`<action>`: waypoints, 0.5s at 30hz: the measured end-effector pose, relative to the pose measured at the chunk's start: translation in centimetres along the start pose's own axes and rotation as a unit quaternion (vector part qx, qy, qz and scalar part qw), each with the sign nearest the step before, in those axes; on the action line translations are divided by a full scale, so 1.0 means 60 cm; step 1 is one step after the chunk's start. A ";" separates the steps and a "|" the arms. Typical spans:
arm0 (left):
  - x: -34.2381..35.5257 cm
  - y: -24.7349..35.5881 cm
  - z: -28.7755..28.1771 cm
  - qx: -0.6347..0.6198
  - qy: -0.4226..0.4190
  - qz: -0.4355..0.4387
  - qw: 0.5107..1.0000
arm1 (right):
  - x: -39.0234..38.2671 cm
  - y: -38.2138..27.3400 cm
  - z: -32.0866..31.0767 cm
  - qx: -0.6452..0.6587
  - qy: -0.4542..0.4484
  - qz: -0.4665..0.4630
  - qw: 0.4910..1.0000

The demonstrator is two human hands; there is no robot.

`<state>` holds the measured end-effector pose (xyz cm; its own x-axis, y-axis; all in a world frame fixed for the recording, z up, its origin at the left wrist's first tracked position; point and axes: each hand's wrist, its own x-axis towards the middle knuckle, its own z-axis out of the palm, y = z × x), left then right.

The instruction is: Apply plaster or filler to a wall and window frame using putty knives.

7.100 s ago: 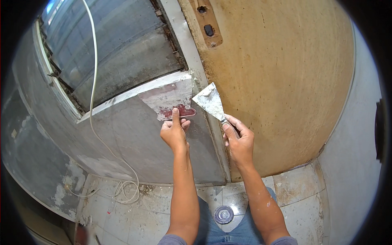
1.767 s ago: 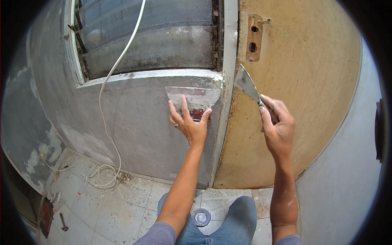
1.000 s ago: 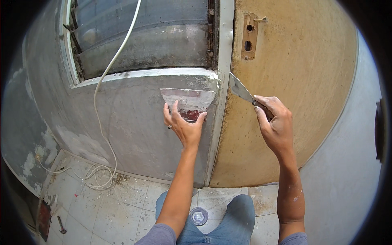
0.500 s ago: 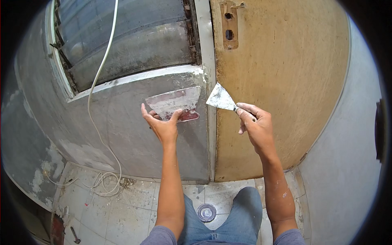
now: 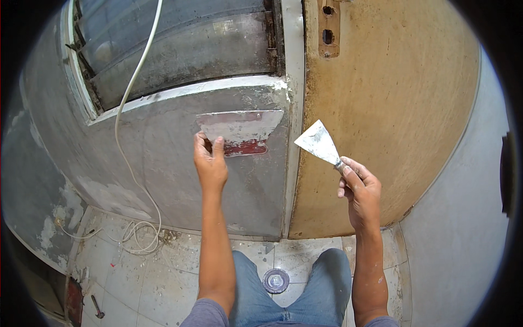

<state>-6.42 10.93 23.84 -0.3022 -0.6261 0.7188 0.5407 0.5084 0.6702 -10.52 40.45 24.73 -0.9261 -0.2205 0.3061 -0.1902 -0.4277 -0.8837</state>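
Observation:
My left hand (image 5: 211,163) grips a wide, flat putty spreader (image 5: 245,131) by its left end, thumb in front and fingers behind. The spreader has a dark red lower band and pale putty smeared over its face. To the right, my right hand (image 5: 362,188) is closed round the handle of a putty knife (image 5: 320,143). The knife's white-coated, flared blade points up and left, apart from the spreader. Behind the spreader is the grey plastered wall (image 5: 163,158); behind the knife stands a tan wooden door (image 5: 392,109).
A louvred window (image 5: 180,49) sits above the wall. In front of it hangs a white cable (image 5: 125,103), coiled on the tiled floor (image 5: 169,289). A round purplish container (image 5: 276,280) is between my legs. A hammer (image 5: 98,307) lies at lower left.
The spreader has turned more level, and my left hand has shifted to its left end. My right hand and the putty knife have moved right and slightly down. The view has shifted a little.

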 end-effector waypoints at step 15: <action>0.176 0.047 0.070 0.175 -0.131 0.509 0.833 | 0.001 0.056 -0.007 0.048 0.034 0.004 0.998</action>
<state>-11.41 8.21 34.09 -0.0129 0.3607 0.9326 0.3734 0.8669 -0.3301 -11.37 39.35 21.62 -0.9478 -0.1656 0.2725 -0.1542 -0.5099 -0.8463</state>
